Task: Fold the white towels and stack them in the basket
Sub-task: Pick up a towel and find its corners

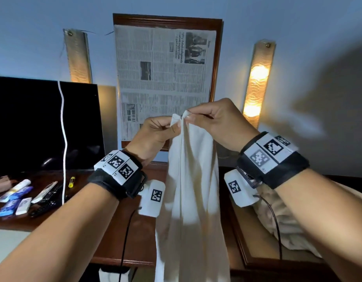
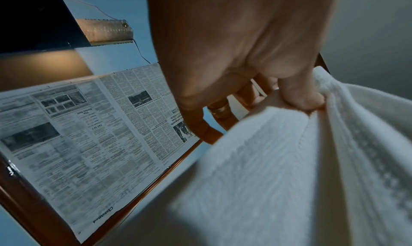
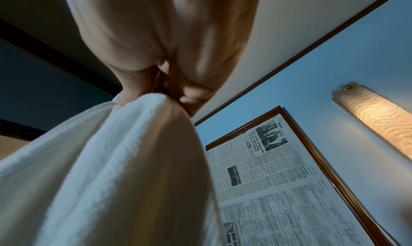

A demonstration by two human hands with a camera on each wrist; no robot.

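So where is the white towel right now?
In the head view the white towel hangs mid-frame, pinched at its top by the left hand and right hand, in front of the framed newspaper.

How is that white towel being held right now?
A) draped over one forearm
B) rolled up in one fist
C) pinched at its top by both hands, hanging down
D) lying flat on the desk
C: the left hand and right hand each pinch a top corner of the white towel, which hangs down between the arms.
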